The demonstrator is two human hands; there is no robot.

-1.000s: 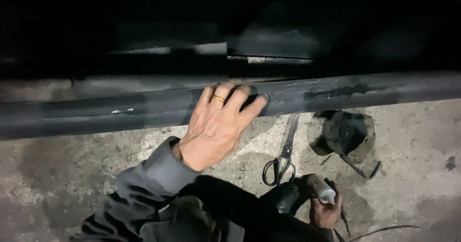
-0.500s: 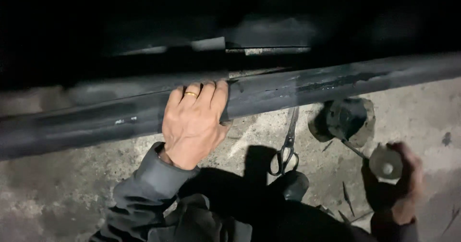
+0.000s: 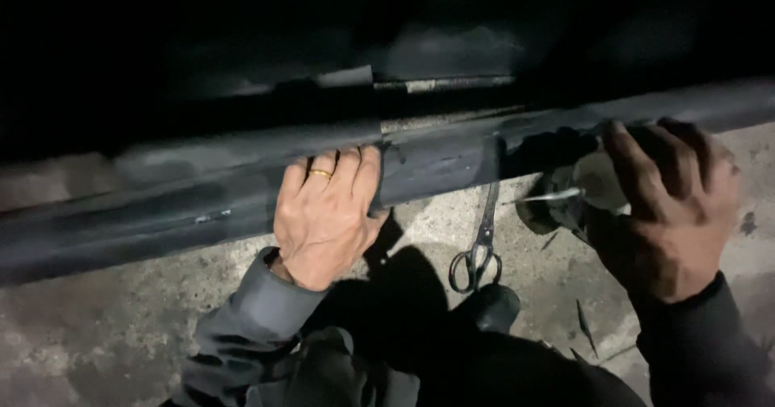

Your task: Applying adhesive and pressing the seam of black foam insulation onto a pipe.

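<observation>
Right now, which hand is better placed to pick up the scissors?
Right, probably. The left hand is pressed on the dark pipe; the right hand, holding a tape roll, hovers nearer the scissors.

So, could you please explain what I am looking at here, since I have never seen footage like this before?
There is no machine here: a person works with two bare hands, filmed by one camera worn on the head, looking down. The left hand, with a ring, lies flat on a long dark pipe that runs across a rough concrete floor. The right hand holds a roll of tape up against the pipe, with a short strip pulled out towards the left. A pair of scissors lies on the floor between the hands, its tips towards the pipe. Beyond the pipe it is too dark to tell anything.
</observation>
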